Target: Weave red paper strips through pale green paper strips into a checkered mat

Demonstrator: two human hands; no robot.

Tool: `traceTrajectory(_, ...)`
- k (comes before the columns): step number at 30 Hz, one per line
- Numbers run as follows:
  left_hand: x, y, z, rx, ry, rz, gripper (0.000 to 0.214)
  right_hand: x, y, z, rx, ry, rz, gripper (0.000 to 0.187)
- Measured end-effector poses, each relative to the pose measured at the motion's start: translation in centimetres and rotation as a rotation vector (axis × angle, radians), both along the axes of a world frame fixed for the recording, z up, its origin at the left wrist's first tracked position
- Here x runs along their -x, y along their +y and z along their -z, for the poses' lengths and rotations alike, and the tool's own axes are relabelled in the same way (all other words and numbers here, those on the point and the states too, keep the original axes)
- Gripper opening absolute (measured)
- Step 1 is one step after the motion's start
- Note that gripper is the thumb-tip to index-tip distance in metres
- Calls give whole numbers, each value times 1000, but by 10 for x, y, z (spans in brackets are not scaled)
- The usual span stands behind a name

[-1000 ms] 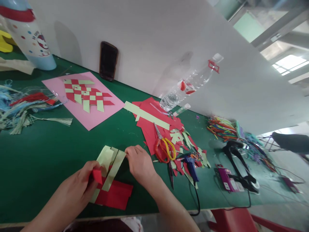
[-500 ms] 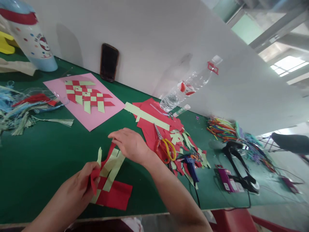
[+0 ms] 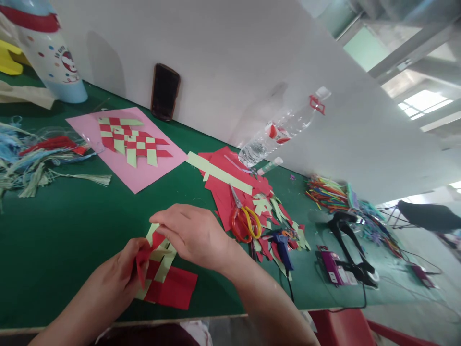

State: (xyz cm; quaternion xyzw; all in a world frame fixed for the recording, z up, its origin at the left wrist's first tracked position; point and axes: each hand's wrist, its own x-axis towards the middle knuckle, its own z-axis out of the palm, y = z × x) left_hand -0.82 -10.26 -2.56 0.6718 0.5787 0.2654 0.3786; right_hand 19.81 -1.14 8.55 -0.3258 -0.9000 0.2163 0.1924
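Paper weave [image 3: 169,286] of red and pale-green strips lies at near edge of green surface [image 3: 72,226], between hands.
Left hand [image 3: 118,278] closed, pinching lifted red strip [image 3: 143,259].
Right hand [image 3: 196,235] curled, pinching weave's far edge.
Judgement: featherlight, floppy, tears and creases easily. Grip strip ends flat between fingertips, no tugging.

Bright daylight, wide-angle edge distortion.

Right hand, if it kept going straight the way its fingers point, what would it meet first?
The right hand points left across the woven paper strips it touches. Beyond them lies bare green table, then probably the pale tassel, though depth is unclear.
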Motion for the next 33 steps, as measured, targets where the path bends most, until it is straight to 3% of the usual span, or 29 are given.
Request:
traceTrajectory(9,-1,0,-1,-78,-25,26,21,-11,20,23,118,-55,192,25)
traceTrajectory(13,-5,-4,-4,-50,-46,-11,25,-26,12,35,178,-24,264,23)
traceTrajectory(17,-9,-6,-10,27,-1,-67,20,-41,-5,42,79,10,308,28)
traceTrajectory(19,-8,-6,-9,45,-6,-34,19,-45,-13,43,26,15,295,33)
traceTrajectory(24,-1,-2,0,49,-28,49,22,-38,-24,45,143,-2,296,26)
traceTrajectory(27,-1,0,0,66,30,78,29,-28,-22,52,242,-70,320,36)
traceTrajectory(33,-6,0,-3,112,46,53,24,-18,-17,69,257,-133,317,46)
